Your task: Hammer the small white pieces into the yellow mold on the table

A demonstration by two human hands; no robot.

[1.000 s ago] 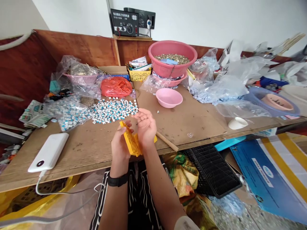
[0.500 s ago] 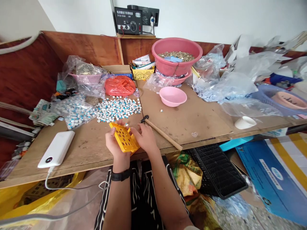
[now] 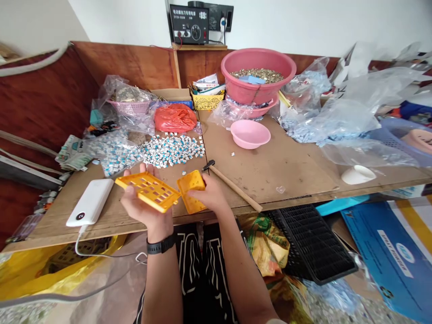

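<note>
The left hand [image 3: 146,212] was turned palm up in a cupped grip, fingertips [image 3: 143,168] raised. The right hand [image 3: 214,194] — back upward, thumb pointing left — gripped nearby, apart from it. The left forearm [image 3: 162,283] ran nearly straight; the right forearm [image 3: 241,261] slanted inward.

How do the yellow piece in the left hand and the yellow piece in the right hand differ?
The left piece has many rectangular openings; the right piece shows a mostly closed face. The left piece looks larger than the right piece. The left piece lies across the left hand; the right hand grips the right piece at its side. Both are yellow.
</note>
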